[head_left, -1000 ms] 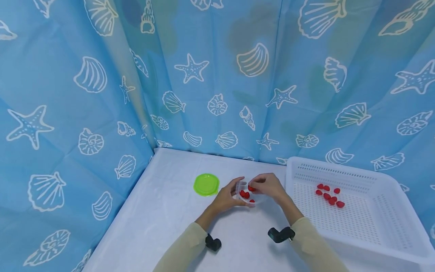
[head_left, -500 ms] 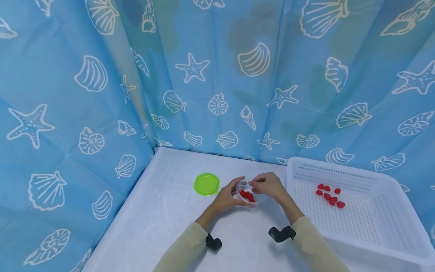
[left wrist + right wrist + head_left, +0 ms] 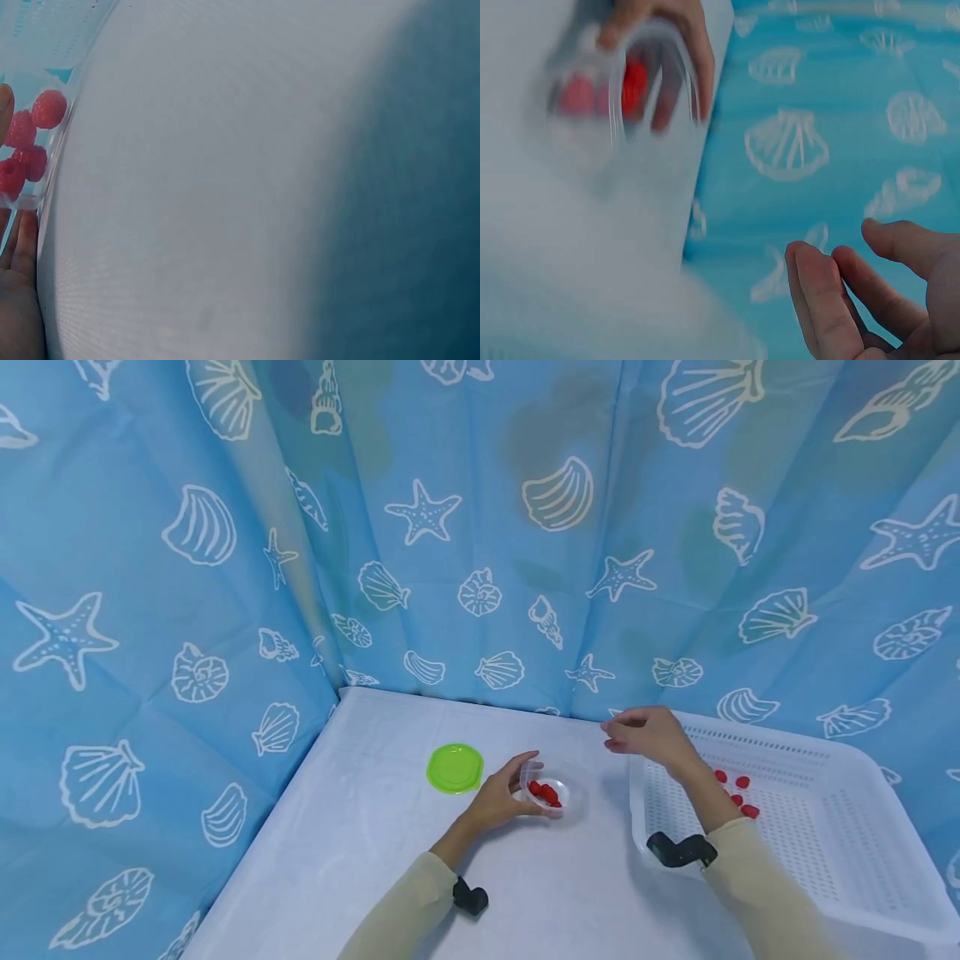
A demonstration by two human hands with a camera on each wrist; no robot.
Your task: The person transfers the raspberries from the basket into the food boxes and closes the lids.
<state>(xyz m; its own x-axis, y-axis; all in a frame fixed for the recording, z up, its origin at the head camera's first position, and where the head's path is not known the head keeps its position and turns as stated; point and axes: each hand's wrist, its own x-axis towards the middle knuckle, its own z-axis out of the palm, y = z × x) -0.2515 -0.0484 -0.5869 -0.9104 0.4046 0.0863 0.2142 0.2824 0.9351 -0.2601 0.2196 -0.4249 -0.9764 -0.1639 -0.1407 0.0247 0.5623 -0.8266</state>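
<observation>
My left hand (image 3: 497, 800) grips a clear plastic tub (image 3: 567, 774) on the white table, thumb and fingers spread round its left side. Several red raspberries (image 3: 544, 793) lie inside. The left wrist view shows these raspberries (image 3: 31, 161) up close through the tub's wall, at the left edge. My right hand (image 3: 649, 737) is raised over the left back corner of a white basket (image 3: 888, 777). In the right wrist view that hand (image 3: 877, 296) holds nothing, its thumb apart from the loosely bent fingers.
More raspberries (image 3: 743, 782) lie on the basket's perforated floor, some hidden behind my right forearm. A green lid (image 3: 455, 768) lies flat on the table (image 3: 390, 860), left of the tub. A blue shell-patterned curtain (image 3: 480, 527) closes off the back and left.
The raspberry pinched in my right hand is now down in the tub. My right hand has moved away to the right, over the basket's edge. My left hand keeps its hold.
</observation>
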